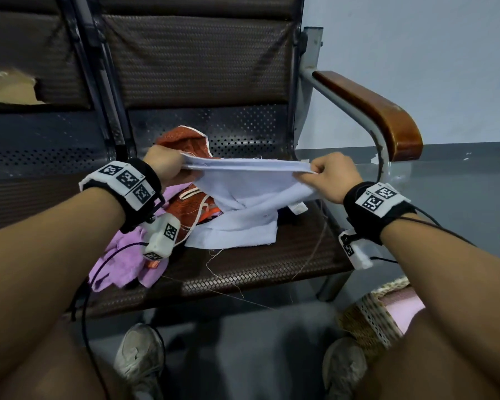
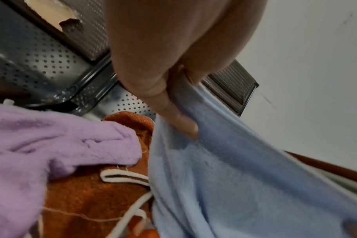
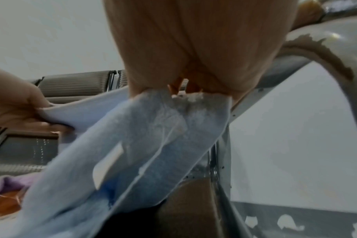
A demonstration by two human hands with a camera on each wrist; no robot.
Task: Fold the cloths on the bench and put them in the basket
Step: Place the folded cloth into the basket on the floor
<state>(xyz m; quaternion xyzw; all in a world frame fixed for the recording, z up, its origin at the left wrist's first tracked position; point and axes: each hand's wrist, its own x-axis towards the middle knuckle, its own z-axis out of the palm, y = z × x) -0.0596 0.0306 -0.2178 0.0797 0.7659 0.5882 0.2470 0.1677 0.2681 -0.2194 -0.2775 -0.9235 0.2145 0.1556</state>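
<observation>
Purple cloth (image 1: 119, 264) at 8 o'clock on bench seat (image 1: 272, 264), orange cloth (image 1: 185, 142) behind it at 10. Left hand (image 1: 163, 164) pinches one end of light blue cloth (image 1: 248, 180), fingers curled. Cloth edge stretched taut, long axis 9-to-3, rest draping onto seat. White tag (image 1: 298, 208) on it, no readable text. Right hand (image 1: 334, 176) pinches other end. Basket (image 1: 370, 316) at 5 o'clock on floor.

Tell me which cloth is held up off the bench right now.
The light blue cloth: left hand and right hand pinch its top edge taut between them. The orange cloth and purple cloth lie loose on the bench.
</observation>
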